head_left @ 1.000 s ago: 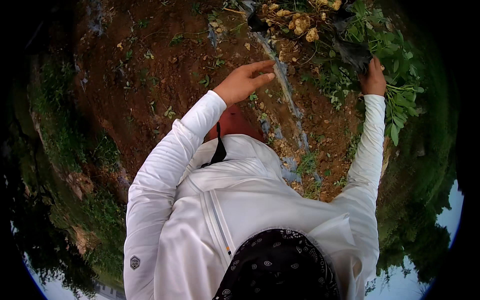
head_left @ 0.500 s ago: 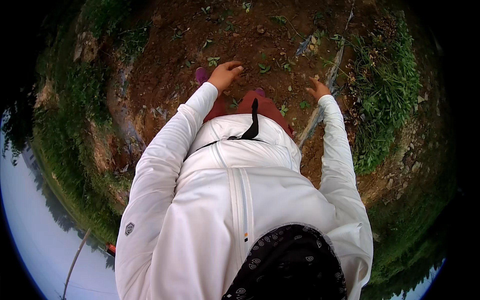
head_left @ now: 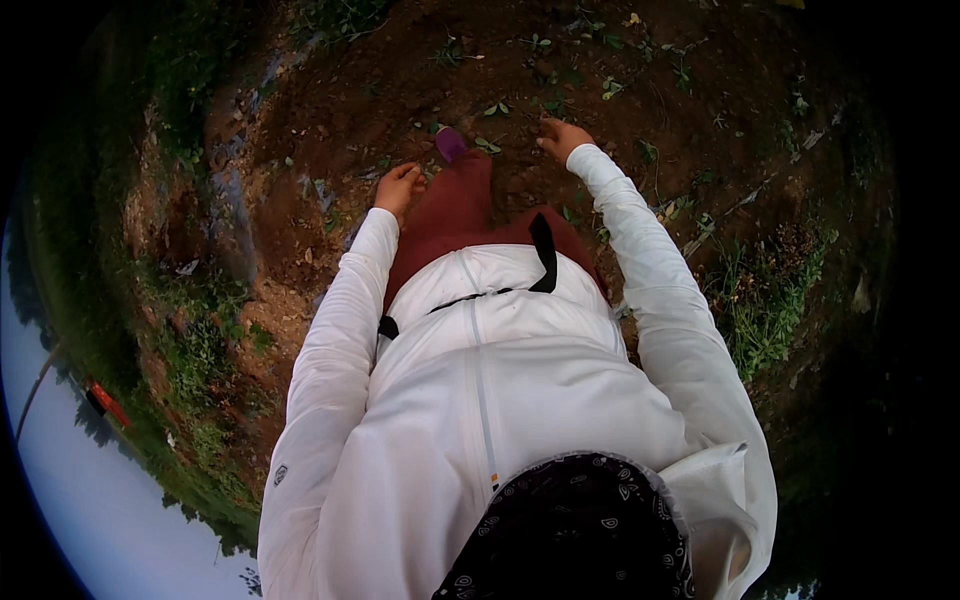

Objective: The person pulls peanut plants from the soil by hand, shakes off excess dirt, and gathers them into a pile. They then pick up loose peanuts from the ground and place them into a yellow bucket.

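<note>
Below the black patterned cap (head_left: 570, 530) and the white jacket (head_left: 420, 440), we see a loose black strap (head_left: 543, 255) jutting out at the waist; it could snag a wrist or stem should the body bend low. The left hand (head_left: 400, 188) hangs just beside the leg of the dark red trousers (head_left: 452, 210), fingers bent inward; in this dim light we cannot tell whether anything sits in them. The right hand (head_left: 565, 138), loosely curled and half open over the soil (head_left: 350, 120), shows us nothing in its grasp. Between the hands is a purple shoe (head_left: 451, 144), near green sprigs (head_left: 496, 109): a careless step could crush them, and uneven clods could turn an ankle. Beyond the right sleeve (head_left: 655, 255), we find leafy plants (head_left: 765, 325) on the ground, well apart from both hands; a pale strip (head_left: 812, 141) farther off could catch a toe.

A second earlier, we had the left hand stretched out over the ground; now it is down by the leg. The right hand, then among foliage and dark film near pale pods, has come away and in front of the body. The shoe, unseen then, now shows.
</note>
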The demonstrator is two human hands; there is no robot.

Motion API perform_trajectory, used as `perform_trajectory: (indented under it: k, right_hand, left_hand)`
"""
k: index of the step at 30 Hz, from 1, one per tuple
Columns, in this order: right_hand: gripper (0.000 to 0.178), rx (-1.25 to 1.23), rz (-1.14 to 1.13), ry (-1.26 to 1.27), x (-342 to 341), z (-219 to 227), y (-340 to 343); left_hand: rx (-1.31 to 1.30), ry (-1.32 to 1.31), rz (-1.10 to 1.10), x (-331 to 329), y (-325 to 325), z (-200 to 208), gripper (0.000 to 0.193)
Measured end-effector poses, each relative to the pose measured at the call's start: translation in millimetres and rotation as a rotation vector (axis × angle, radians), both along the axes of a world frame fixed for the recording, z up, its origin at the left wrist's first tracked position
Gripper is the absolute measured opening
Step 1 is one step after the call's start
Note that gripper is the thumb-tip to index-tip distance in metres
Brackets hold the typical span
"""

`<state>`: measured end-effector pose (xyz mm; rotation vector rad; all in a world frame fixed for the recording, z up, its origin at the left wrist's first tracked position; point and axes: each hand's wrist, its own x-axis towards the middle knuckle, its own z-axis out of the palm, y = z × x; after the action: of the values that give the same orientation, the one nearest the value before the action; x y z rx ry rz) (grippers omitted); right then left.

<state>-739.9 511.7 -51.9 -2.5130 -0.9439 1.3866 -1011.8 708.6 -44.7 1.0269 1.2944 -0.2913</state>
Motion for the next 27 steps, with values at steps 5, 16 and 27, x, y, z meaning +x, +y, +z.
perform_trajectory:
  k: [5, 16, 27]
  right_hand:
    - [0.051, 0.066, -0.04, 0.13, 14.0, -27.2, 118.3]
    - [0.045, 0.121, -0.136, 0.433, 49.2, -134.1, 199.2]
    - [0.033, 0.088, -0.572, 0.554, 100.7, -318.5, 144.8]
  left_hand:
    - [0.033, 0.135, 0.011, 7.7, 91.8, -19.9, 0.045]
    - [0.225, 0.309, -0.219, 106.6, 114.8, -157.0, 0.042]
    - [0.41, 0.351, -0.476, 271.1, 121.9, -413.9, 0.04]
